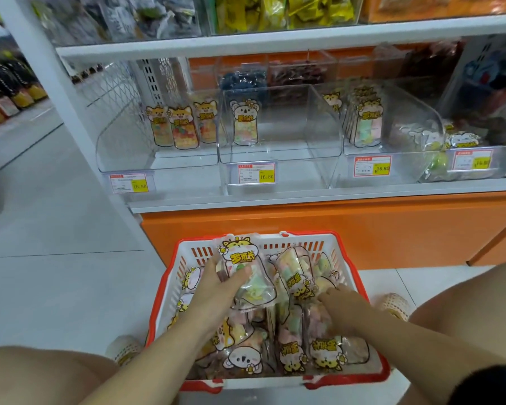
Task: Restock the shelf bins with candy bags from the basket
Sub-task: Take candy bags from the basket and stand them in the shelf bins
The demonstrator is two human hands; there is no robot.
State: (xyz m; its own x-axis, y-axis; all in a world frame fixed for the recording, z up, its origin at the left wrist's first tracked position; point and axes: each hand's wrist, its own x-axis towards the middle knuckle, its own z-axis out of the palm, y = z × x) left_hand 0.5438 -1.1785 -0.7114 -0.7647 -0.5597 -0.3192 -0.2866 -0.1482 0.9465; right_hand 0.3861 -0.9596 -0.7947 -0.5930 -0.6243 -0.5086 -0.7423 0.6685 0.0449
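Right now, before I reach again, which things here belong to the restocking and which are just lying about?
Job: basket, candy bag held in left hand, loose bags at right hand, clear shelf bins.
Not the job: price tags, yellow packets above, bottles far left, orange cabinet.

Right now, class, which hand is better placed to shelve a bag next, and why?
Left. The left hand grips a raised bag; the right hand is down in the basket, its grip unclear.

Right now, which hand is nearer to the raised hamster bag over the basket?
Left. The left hand holds the raised hamster bag; the right hand is apart, lower right, among bags in the basket.
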